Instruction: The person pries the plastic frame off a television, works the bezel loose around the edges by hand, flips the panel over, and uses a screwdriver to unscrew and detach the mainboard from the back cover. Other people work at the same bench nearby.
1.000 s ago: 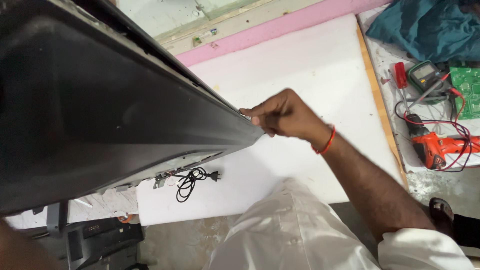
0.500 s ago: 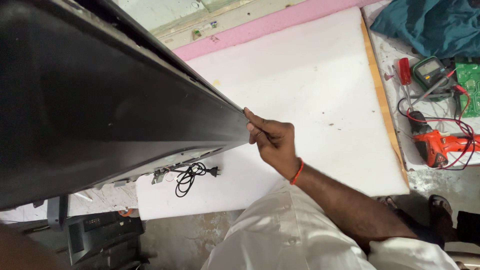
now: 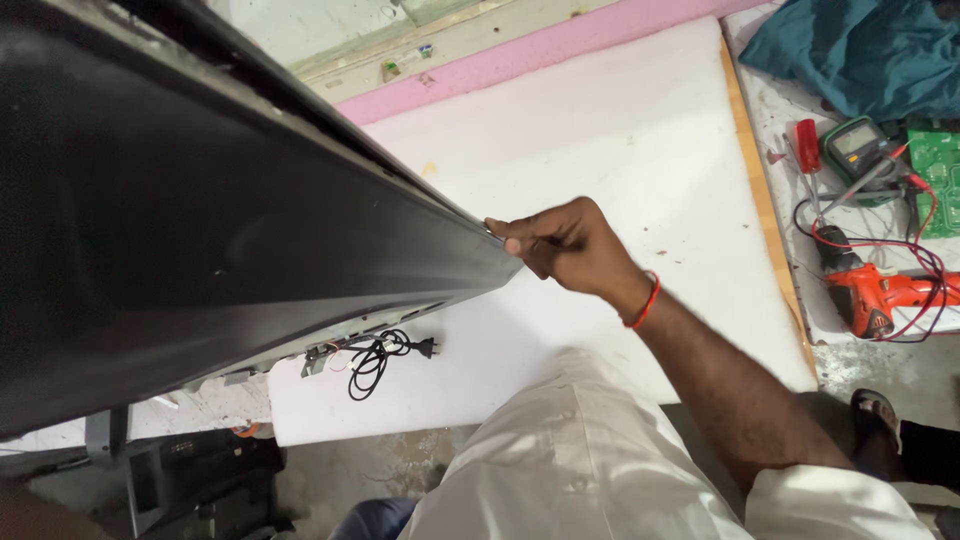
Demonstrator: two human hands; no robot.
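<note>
Above bare white foam sheet (image 3: 620, 130), right hand (image 3: 565, 245) grip clamped on black panel (image 3: 200, 230) corner edge.

White foam sheet (image 3: 620, 130) covering the workbench, beneath and beyond the hand; pink strip (image 3: 540, 50) along its far edge; wooden edging (image 3: 765, 210) to the hand's right; grey concrete floor (image 3: 370, 470) below, evenly lit.

Our right hand (image 3: 565, 245) is extended forward and left from the near right, arm nearly straight, wrist level. Its fingers (image 3: 515, 232) are curled together in a pinch, thumb against them, knuckles up. Our left hand is out of view.
</note>
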